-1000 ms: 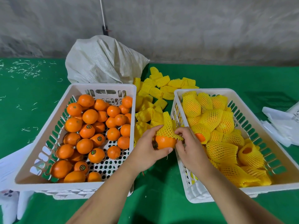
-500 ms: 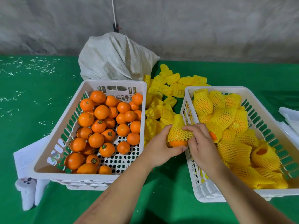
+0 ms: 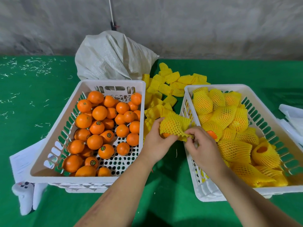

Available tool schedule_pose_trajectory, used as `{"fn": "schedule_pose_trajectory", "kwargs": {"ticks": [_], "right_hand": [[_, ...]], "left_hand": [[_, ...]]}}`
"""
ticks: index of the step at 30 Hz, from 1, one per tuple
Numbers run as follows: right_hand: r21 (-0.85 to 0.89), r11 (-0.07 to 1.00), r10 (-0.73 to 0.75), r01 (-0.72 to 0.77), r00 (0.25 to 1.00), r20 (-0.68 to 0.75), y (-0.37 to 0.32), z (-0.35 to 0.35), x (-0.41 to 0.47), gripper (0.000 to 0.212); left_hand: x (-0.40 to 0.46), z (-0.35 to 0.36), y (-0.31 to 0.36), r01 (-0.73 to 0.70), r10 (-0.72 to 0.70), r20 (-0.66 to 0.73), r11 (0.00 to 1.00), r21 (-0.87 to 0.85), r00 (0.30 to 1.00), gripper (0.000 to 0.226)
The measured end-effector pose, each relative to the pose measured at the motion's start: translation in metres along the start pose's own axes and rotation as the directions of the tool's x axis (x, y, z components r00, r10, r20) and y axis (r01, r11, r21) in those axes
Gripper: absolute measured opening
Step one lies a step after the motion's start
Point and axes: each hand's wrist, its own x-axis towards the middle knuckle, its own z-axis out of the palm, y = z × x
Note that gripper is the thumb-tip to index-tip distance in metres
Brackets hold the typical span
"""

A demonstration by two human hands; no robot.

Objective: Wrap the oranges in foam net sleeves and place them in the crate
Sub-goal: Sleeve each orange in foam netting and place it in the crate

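Over the green bench's near edge, my left hand point(image 3: 154, 143) grips a round orange point(image 3: 166, 134) almost fully covered by a yellow foam net sleeve point(image 3: 174, 125), while my right hand point(image 3: 200, 145) pinches the sleeve's loose lower edge; the fruit sits between the two crates, just beside the right one's rim. The wrapping of this orange looks close to finished, with only a sliver of peel showing at the bottom, and the drop into the crate is not yet done. To my right, the white slotted plastic crate point(image 3: 195, 182) already holds a heap of sleeved oranges point(image 3: 226, 118). To my left, a matching white crate point(image 3: 70, 176) holds many bare oranges point(image 3: 98, 126), so I judge plenty of work remains. Farther back, spare yellow foam sleeves point(image 3: 165, 86) lie scattered between the crates, and a pale woven sack point(image 3: 113, 58) slumps at the bench's far edge. Nothing blocks the short path to the right crate.
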Motion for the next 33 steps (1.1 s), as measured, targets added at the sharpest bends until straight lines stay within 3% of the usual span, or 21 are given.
{"fn": "schedule_pose_trajectory", "kwargs": {"ticks": [2, 5, 8, 10, 13, 18, 24, 26, 30, 33], "right_hand": [[0.063, 0.996, 0.061, -0.065, 0.996, 0.067, -0.002, 0.002, 0.001, 0.035], [0.033, 0.993, 0.111, -0.114, 0.990, 0.085, 0.001, 0.001, 0.005, 0.057], [-0.063, 0.997, 0.051, -0.046, 0.995, 0.088, 0.001, -0.001, 0.004, 0.054], [-0.062, 0.998, -0.015, 0.019, 0.998, 0.066, -0.002, -0.001, 0.001, 0.045], [-0.065, 0.992, -0.103, 0.105, 0.994, 0.031, -0.003, 0.000, 0.000, 0.035], [-0.044, 0.989, 0.148, -0.143, 0.978, 0.144, 0.000, 0.006, 0.004, 0.060], [-0.051, 0.997, 0.064, -0.059, 0.994, 0.093, 0.000, 0.001, 0.000, 0.042], [-0.009, 0.997, 0.078, -0.077, 0.989, 0.123, -0.002, 0.002, -0.002, 0.045], [0.355, 0.892, 0.261, -0.281, 0.960, 0.106, -0.005, -0.006, 0.004, 0.053], [0.243, 0.896, 0.323, -0.372, 0.920, 0.220, -0.010, -0.009, 0.009, 0.081]], "left_hand": [[0.002, 0.000, 0.001, -0.001, 0.001, -0.022, 0.999, 0.037, 1.000, 0.078], [-0.003, -0.002, -0.001, -0.038, 0.033, 0.095, 0.998, 0.054, 0.995, 0.083], [-0.007, -0.002, -0.006, -0.140, 0.116, 0.176, 0.982, 0.129, 0.978, 0.096], [-0.007, 0.000, -0.006, -0.193, 0.173, 0.134, 0.968, 0.161, 0.976, 0.090], [-0.004, 0.000, -0.006, -0.135, 0.131, 0.055, 0.987, 0.081, 0.990, 0.089], [-0.003, 0.001, -0.007, -0.095, 0.095, 0.001, 0.995, 0.030, 0.995, 0.089], [-0.001, 0.002, -0.006, -0.079, 0.068, -0.081, 0.985, -0.151, 0.994, 0.083], [-0.001, 0.002, -0.004, -0.096, 0.083, -0.101, 0.986, -0.136, 0.991, 0.082], [-0.003, -0.001, -0.005, -0.168, 0.167, -0.055, 0.986, -0.010, 0.984, 0.096], [-0.010, 0.001, -0.003, -0.227, 0.224, 0.054, 0.971, 0.071, 0.973, 0.118]]}}
